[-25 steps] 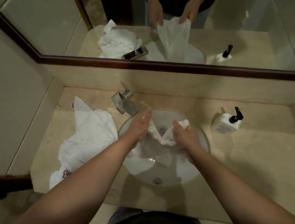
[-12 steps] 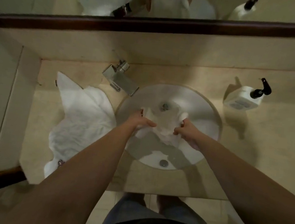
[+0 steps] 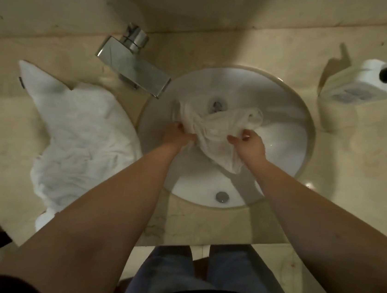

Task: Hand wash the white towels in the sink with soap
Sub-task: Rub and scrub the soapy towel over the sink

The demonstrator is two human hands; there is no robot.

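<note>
A wet white towel (image 3: 215, 134) lies bunched in the round white sink (image 3: 285, 132), partly over the drain. My left hand (image 3: 178, 136) grips its left edge, fingers curled into the cloth. My right hand (image 3: 249, 145) pinches the right side between thumb and fingers. A second white towel (image 3: 77, 138) lies spread on the counter left of the sink. A white soap pump bottle (image 3: 361, 84) with a black nozzle stands at the far right.
A square chrome faucet (image 3: 134, 67) juts over the sink's upper-left rim. The beige marble counter (image 3: 354, 164) surrounds the basin, with a wall behind. My legs in jeans show below the counter's front edge.
My head has tilted down, so the mirror has left the view. Both hands have lowered the towel from above the basin down into the sink and moved slightly apart.
</note>
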